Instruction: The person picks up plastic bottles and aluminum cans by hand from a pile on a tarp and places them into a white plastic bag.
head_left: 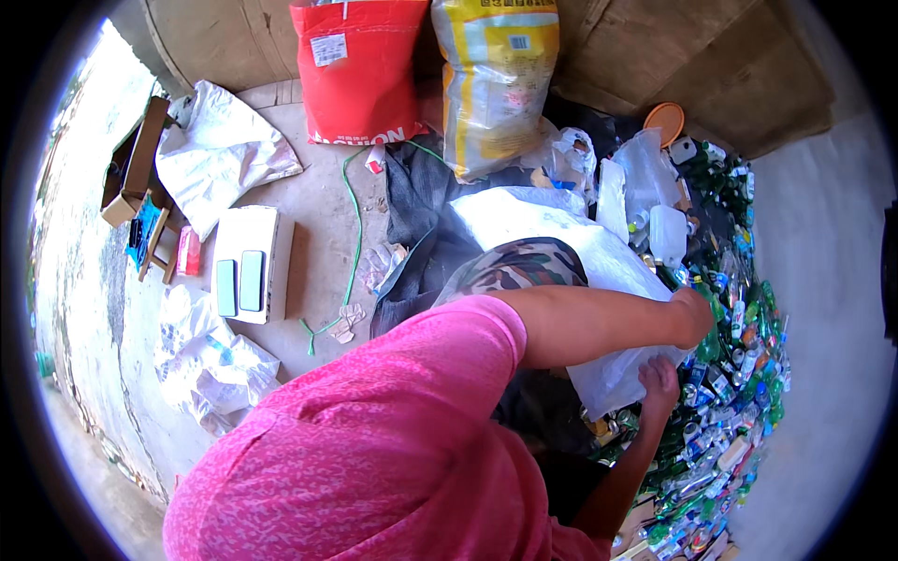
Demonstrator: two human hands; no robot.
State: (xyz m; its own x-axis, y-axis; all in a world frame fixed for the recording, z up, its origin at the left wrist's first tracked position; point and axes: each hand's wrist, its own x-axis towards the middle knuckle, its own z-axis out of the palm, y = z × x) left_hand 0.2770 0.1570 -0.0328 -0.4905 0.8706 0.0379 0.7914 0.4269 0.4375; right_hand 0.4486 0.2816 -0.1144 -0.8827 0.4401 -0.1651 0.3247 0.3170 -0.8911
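A large white sack [613,243] lies stretched across the middle right, with its mouth toward a heap of bottles. My left arm reaches across it, and my left hand [690,316] is closed at the sack's rim; its fingertips are hidden behind the knuckles. Lower down, my right hand [659,379] has its fingers bent at the near edge of the same sack. Right beside both hands spreads the pile of plastic bottles and cans [720,383], many of them green or clear. A green bottle [709,344] rests just past my left hand.
At the back stand a full red bag [360,75] and a yellow-white bag [500,89]. On the left, two phones [239,282] lie on a white box [268,229] near crumpled white sacks [220,145]. A green cord [356,224] trails over the floor. Cardboard [702,65] lines the wall.
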